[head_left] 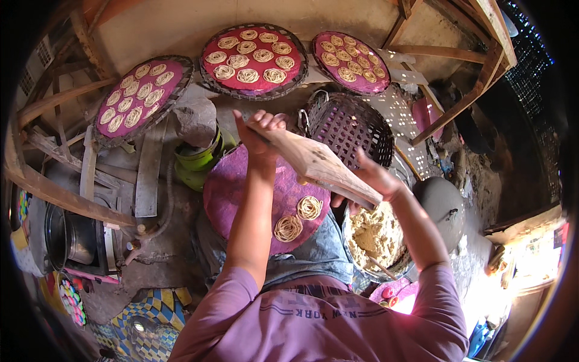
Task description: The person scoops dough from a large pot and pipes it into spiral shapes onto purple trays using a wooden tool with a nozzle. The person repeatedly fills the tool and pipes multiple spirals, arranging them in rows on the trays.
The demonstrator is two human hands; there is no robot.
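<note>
Wooden tool slanting across in front of me, my left hand closed on its upper end.

From the left, a tray (175,90) of pale noodle coils leans near a green metal container (194,169); then comes the pink-covered round tray (229,187) at my lap, with a second tray (260,70) of coils above it, and my left hand (264,131) is wrapped tight around the wooden tool (322,160), which hangs slanted over the lap tray's edge, above two noodle coils (298,218); next a dark woven basket (344,120) and a third tray (365,88) of coils, then my right hand (380,181) at the tool's lower end, thumb spread wide from the fingers, though I cannot tell whether it grips, just above the dough (377,235) in its bowl (401,273).
</note>
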